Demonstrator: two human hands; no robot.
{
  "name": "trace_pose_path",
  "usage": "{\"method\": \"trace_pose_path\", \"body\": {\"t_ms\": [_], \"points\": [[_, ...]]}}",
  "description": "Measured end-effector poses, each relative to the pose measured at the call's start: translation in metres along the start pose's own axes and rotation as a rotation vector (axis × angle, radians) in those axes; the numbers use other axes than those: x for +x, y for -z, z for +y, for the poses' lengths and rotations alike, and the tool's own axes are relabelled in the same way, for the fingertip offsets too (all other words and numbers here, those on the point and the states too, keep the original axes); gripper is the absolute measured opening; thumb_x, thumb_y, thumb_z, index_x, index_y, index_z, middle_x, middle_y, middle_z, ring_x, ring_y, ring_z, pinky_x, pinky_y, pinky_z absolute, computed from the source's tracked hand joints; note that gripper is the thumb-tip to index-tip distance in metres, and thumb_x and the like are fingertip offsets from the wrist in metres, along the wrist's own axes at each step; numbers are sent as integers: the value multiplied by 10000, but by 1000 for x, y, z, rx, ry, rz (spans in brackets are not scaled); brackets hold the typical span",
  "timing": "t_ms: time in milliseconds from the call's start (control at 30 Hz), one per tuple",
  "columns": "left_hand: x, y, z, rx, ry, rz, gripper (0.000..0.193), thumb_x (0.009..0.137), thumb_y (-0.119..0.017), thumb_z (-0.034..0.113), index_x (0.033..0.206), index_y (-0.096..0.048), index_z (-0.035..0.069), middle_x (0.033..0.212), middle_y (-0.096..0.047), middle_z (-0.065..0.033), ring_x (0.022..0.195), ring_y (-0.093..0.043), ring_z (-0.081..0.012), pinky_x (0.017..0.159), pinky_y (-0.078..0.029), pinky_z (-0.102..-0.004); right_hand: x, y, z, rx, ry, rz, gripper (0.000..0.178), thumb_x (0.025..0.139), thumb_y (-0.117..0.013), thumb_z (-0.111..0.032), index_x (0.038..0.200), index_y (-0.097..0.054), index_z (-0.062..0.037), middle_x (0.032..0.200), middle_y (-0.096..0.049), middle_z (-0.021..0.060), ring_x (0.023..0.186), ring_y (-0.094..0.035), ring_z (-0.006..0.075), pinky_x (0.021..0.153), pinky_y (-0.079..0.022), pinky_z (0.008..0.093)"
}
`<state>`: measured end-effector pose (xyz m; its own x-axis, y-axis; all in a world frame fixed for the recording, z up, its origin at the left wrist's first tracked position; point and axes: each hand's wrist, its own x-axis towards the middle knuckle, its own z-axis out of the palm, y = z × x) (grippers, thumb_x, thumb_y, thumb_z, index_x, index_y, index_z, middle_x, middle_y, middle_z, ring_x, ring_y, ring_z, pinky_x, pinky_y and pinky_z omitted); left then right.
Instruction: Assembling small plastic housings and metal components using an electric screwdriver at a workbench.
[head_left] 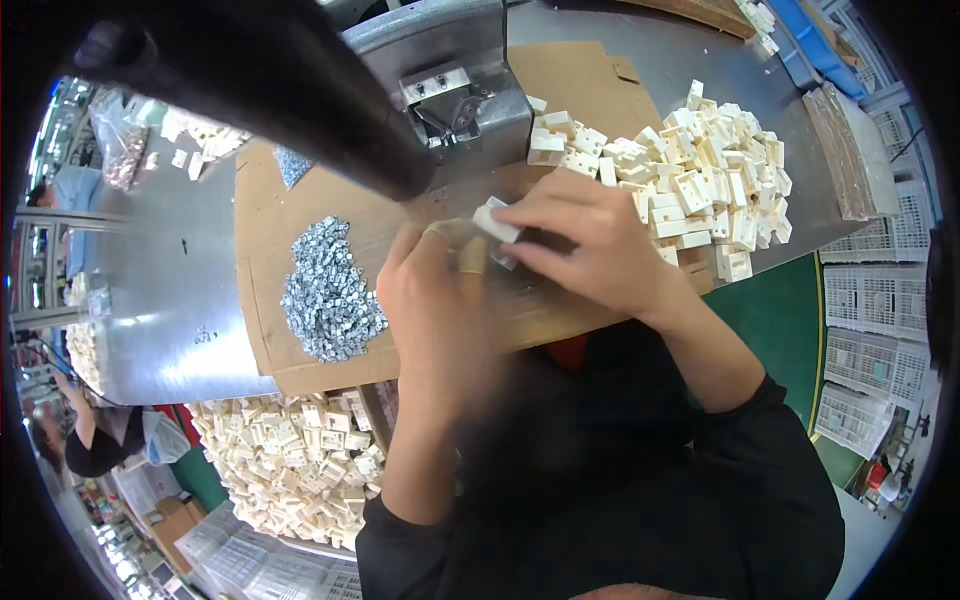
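Note:
Between the thumb and fingers of my right hand (pixel 590 240) is a small white plastic block (pixel 496 221), held over the cardboard sheet. My left hand (pixel 425 280) is close by on its left, smeared by motion, with something yellowish around one finger. Whether the left fingers hold anything is hidden by the blur. Left of that hand lies a heap of small grey metal pieces (pixel 330 290). A large pile of cream-white plastic blocks (pixel 700 175) spreads to the right of my right hand. Just beyond both hands stands a metal machine with a small fixture (pixel 445 105).
A thick dark column (pixel 290 90) slants across the upper left. Cardboard (pixel 262 300) covers part of the metal table (pixel 190 290). Below the table's front edge is a box full of cream-white blocks (pixel 290 460). Another person's arm (pixel 85 425) shows at far left. White crates (pixel 865 340) stand at right.

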<state>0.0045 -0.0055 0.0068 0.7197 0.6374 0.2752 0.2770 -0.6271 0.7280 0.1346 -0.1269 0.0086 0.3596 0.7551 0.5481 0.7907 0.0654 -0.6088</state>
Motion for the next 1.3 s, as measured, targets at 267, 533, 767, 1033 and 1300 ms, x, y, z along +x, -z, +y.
{"method": "trace_pose_path", "body": {"t_ms": [267, 533, 767, 1033, 1300], "points": [[1, 46, 3, 113, -37, -352, 667, 686, -853, 207, 1256, -601, -31, 1096, -613, -177, 927, -617, -322, 805, -506, -394, 31, 33, -15, -66, 230, 72, 189, 787, -770, -60, 953, -685, -29, 921, -656, 68, 890, -652, 184, 772, -522, 312], [-9, 1, 3, 212, -148, -111, 666, 701, -814, 205, 1278, -556, -5, 1020, -572, -141, 954, -555, -337, 851, -448, -432, 162, 15, -68, 625, 117, 158, 426, 881, -606, -426, 1030, -527, -35, 758, -600, 87, 661, -602, 176, 601, -486, 292], [3, 11, -9, 108, -224, -125, 580, 691, -837, 190, 1187, -629, -27, 961, -605, -154, 918, -600, -334, 791, -498, -414, 147, -2, -35, 954, 22, 535, 627, 953, -452, -651, 1119, -397, -49, 666, -553, 104, 499, -551, 176, 468, -445, 277], [4, 10, -14, 46, -199, -77, 431, 737, -829, 144, 1095, -669, -36, 959, -618, -145, 831, -636, -303, 723, -517, -368, 142, -10, -32, 758, -163, 572, 723, 898, -453, -741, 1024, -460, -30, 661, -559, 112, 490, -560, 180, 447, -440, 281], [4, 16, -11, -14, -167, -89, 462, 732, -842, 171, 1107, -665, -34, 984, -622, -142, 874, -655, -294, 753, -526, -368, 136, -21, -16, 1021, 190, 447, 717, 928, -503, -652, 1259, -349, -35, 709, -564, 144, 538, -574, 183, 440, -442, 274]]}}
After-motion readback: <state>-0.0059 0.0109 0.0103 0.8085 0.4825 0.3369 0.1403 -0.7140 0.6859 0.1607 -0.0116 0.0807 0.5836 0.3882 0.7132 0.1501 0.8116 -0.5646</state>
